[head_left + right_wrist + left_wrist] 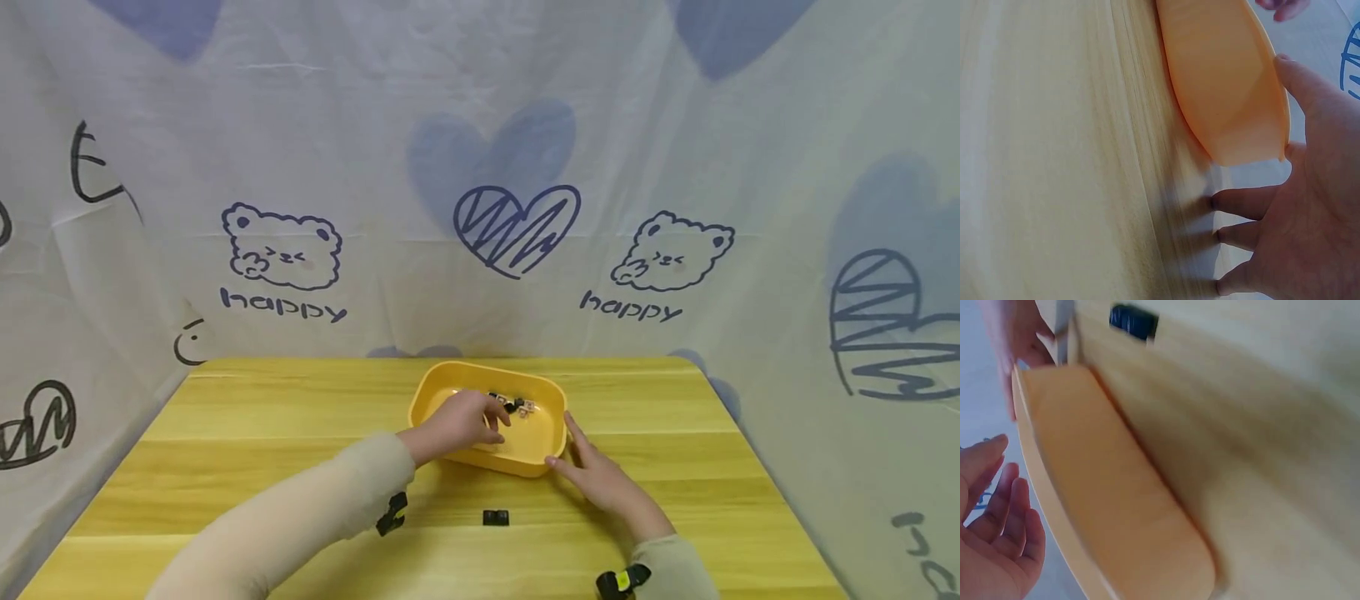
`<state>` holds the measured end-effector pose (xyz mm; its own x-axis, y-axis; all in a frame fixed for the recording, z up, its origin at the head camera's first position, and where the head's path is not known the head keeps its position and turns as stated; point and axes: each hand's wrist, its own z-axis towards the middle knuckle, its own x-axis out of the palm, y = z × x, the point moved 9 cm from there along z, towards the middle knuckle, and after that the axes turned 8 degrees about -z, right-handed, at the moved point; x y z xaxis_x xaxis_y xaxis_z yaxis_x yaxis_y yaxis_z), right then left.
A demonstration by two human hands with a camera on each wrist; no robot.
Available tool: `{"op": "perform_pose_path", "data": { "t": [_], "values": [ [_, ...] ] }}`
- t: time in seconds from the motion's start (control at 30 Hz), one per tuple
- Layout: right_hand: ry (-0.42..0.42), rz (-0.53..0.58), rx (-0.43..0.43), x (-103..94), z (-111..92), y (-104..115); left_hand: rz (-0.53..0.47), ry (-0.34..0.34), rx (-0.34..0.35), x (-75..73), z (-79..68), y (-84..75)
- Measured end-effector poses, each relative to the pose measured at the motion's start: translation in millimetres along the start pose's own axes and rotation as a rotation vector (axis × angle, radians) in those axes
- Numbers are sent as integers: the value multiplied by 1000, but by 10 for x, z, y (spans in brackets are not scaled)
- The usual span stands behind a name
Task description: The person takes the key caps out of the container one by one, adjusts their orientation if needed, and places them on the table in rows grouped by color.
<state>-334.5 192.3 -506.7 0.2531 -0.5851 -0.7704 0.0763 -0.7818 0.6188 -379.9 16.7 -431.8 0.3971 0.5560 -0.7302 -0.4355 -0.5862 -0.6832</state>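
A yellow rectangular bin (528, 467) with rounded corners stands on the table. Small black and pale pieces (517, 406) lie inside it, clustered toward the back. My left hand (465, 421) hangs over the bin's opening with fingers loosely bent; in the left wrist view, no object shows between thumb and fingers. At the bin's right end is my right hand (600, 479), its thumb touching the rim and its straight fingers spread along the end. Two small black blocks (496, 517) sit side by side in front of the bin.
The wooden table (285, 408) reaches back to a pale curtain (390, 275) printed with hearts, bears and writing. More of this cloth hangs along both sides. Each wrist wears a black strap-on device, the left (392, 514) and the right (622, 581).
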Motion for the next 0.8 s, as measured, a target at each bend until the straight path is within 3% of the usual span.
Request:
{"op": "perform_pose_path", "data": {
  "t": [0.17,0.5,0.8],
  "values": [
    [-8,0,2,6,-5,-15,86,65,25,36,209,75],
    [-2,28,24,37,9,-61,228,262,57,317,541,234],
    [-14,23,22,24,0,-63,332,346,115,430,753,316]
  ]
}}
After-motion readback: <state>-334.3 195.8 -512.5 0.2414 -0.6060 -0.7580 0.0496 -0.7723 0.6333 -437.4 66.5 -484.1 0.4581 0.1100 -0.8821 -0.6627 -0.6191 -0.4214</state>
